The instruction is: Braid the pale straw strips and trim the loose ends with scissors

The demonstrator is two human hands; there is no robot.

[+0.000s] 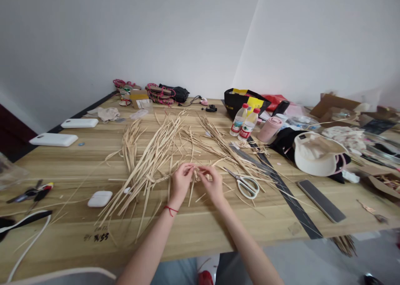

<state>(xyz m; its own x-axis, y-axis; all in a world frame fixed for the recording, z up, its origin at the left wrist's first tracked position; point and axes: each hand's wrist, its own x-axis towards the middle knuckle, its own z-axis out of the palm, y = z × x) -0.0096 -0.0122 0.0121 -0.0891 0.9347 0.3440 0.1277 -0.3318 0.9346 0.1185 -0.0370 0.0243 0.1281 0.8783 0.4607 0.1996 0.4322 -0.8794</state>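
Observation:
Both hands meet over the wooden table at the middle of the view. My left hand (182, 181), with a red cord at the wrist, pinches a narrow braid of pale straw (161, 178) that trails to the left. Close beside it, my right hand (212, 182) has its thumb and fingers pressed on the same straw work. Its fingertips partly cover the woven part. Loose straw strips (158, 145) fan out beyond and left of the hands, and more strips (225, 145) lie to the right. Scissors with pale handles (246, 186) rest just right of my right hand.
A white case (100, 199) lies left. Two red-capped bottles (247, 126), a pink cup (269, 129) and a cream cap (318, 153) stand or lie at the right. A grey flat bar (321, 201) is near the right front. Two white devices (54, 139) lie far left.

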